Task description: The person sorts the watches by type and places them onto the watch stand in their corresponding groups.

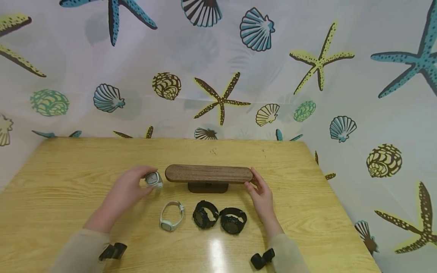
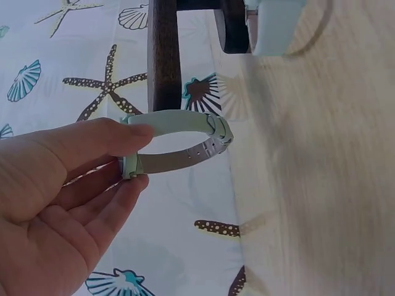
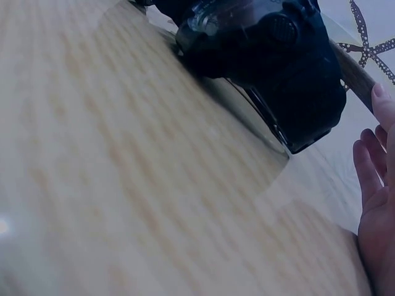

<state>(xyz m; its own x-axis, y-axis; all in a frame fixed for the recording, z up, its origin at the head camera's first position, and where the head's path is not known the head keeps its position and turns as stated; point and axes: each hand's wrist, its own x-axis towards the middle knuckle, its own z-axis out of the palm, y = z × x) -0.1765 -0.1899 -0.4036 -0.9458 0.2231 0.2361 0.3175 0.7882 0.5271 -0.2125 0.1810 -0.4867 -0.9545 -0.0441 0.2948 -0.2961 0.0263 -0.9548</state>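
Observation:
My left hand point(image 1: 127, 188) pinches a pale wristwatch point(image 1: 152, 178) by its case, just off the left end of a dark wooden watch stand point(image 1: 209, 174). In the left wrist view the strap of this watch point(image 2: 176, 123) forms a closed loop, pointing at the tip of the bar point(image 2: 164, 61). My right hand point(image 1: 263, 196) grips the right end of the bar, thumb in front and fingers behind. On the table before the stand lie a second pale watch point(image 1: 167, 225) and two black watches, one left point(image 1: 201, 219) and one right point(image 1: 231, 225).
The wooden table point(image 1: 85, 159) bears everything. A white cloth point(image 1: 143, 49) printed with shells and starfish hangs behind it and along the right side. In the right wrist view a black watch point(image 3: 265, 61) stands close to the camera and hides part of the bar.

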